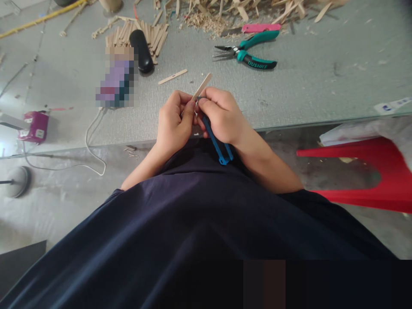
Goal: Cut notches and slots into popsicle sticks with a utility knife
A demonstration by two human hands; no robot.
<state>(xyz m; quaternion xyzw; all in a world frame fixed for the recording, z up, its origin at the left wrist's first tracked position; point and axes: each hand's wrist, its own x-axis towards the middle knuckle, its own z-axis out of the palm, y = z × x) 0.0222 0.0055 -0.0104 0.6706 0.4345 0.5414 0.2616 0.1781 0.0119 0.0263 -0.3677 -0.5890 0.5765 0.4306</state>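
Note:
A pale wooden craft stick [203, 84] slants up and away from my left hand [175, 122], whose thumb and fingers pinch its lower part. My right hand [225, 115] meets the left at the table's front edge, fingers curled round a blue utility knife [212, 135]. The knife's handle points back toward my body, and a grey bit of blade shows by the right thumb, close against the stick. Where blade and wood touch is mostly hidden by the fingers. Just beyond my hands lies another craft stick [173, 76] with a small dark mark in its middle.
Green-and-black pliers [246, 50] and a pink knife [261, 28] lie on the grey table [299, 86]. Further back are wood shavings [206, 23]. A black case [141, 51] rests on several sticks. At left, a cable [86, 133] hangs over the edge; a red stool [392, 171] stands right.

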